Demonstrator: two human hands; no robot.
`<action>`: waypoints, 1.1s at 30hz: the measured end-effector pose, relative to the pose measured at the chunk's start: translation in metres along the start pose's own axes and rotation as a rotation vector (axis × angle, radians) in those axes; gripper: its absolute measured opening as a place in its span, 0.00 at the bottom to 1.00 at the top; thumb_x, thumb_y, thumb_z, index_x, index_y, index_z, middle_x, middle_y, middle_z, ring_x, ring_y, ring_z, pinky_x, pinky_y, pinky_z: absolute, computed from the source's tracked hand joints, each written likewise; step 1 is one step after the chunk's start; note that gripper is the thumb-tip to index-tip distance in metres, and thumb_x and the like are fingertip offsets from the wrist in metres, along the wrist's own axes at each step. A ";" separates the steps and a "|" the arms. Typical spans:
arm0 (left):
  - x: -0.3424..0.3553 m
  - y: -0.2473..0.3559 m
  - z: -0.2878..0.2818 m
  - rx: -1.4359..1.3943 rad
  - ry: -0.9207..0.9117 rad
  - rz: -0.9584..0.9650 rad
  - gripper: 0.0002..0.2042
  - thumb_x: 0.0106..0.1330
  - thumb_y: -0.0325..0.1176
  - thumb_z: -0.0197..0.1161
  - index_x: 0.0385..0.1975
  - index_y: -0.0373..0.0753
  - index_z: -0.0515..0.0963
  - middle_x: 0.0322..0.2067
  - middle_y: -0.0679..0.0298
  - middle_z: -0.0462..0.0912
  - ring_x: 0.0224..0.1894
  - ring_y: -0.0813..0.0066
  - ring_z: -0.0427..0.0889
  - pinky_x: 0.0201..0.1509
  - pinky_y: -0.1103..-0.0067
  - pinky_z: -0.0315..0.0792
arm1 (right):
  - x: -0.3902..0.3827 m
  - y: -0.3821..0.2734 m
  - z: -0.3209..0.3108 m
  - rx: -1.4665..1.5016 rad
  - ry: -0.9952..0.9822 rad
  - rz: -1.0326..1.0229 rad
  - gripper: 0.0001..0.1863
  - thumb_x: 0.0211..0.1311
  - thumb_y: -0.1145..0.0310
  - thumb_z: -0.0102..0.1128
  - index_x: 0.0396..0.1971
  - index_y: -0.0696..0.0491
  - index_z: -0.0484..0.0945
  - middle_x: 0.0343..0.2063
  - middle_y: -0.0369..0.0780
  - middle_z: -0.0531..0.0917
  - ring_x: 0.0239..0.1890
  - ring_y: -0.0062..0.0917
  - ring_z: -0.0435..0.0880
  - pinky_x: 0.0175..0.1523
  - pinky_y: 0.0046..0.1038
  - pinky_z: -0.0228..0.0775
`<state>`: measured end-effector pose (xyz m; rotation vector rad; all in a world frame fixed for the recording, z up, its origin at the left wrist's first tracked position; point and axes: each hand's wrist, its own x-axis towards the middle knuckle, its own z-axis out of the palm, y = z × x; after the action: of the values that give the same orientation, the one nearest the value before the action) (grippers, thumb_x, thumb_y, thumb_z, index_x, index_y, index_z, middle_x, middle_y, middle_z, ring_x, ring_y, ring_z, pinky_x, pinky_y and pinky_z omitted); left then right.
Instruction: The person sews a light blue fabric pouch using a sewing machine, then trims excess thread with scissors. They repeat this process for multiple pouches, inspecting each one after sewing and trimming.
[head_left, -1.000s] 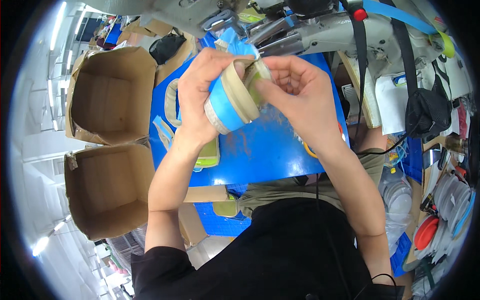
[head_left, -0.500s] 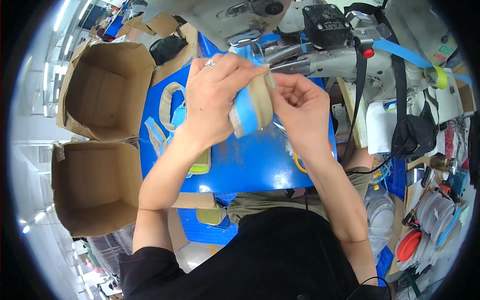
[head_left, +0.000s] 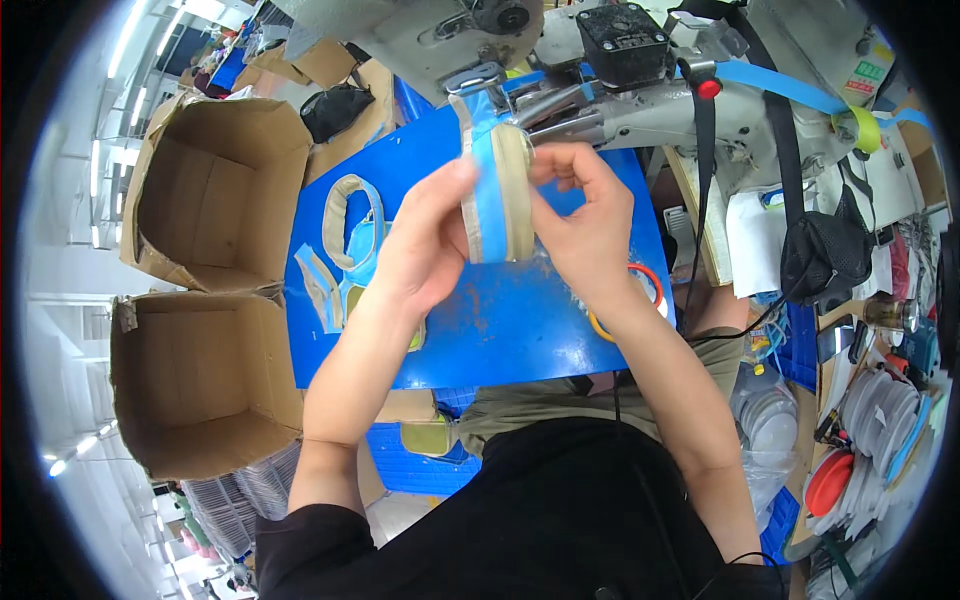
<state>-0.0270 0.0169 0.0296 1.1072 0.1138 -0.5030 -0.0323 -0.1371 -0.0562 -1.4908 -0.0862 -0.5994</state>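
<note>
A looped fabric band (head_left: 490, 210), beige with a bright blue stripe along it, hangs below the needle area of the sewing machine (head_left: 470, 60). Its upper end runs up under the machine's presser foot. My left hand (head_left: 430, 225) grips the band's left edge; the fingers behind it are hidden and slightly blurred. On the other edge, my right hand (head_left: 588, 215) has its bent fingers and thumb at the beige side. Left of my left hand, a similar beige-and-blue looped piece (head_left: 345, 215) lies on the blue table (head_left: 510, 345), beside a short beige-and-blue strip (head_left: 318, 287).
Two open cardboard boxes (head_left: 215, 195) stand left of the table. Scissors with red and orange handles (head_left: 648, 280) lie partly under my right forearm. Blue tape (head_left: 780, 85) feeds in from the right past a yellow-green roll (head_left: 858, 130). A black pouch (head_left: 825, 262) hangs at right.
My left hand has dropped from the band's top near the presser foot to its left edge. The band now hangs straighter, with more blue stripe showing. My right hand has shifted slightly left.
</note>
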 end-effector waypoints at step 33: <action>0.049 -0.009 -0.012 0.435 -0.031 0.467 0.17 0.60 0.23 0.75 0.48 0.33 0.80 0.41 0.63 0.88 0.40 0.82 0.85 0.47 0.80 0.81 | -0.005 0.016 0.008 0.093 -0.007 0.016 0.13 0.55 0.82 0.70 0.42 0.58 0.84 0.32 0.35 0.84 0.33 0.16 0.80 0.42 0.22 0.75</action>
<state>0.0138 0.0077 0.0002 1.4967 -0.2909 -0.1223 -0.0274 -0.1282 -0.0723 -1.4020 -0.1057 -0.5701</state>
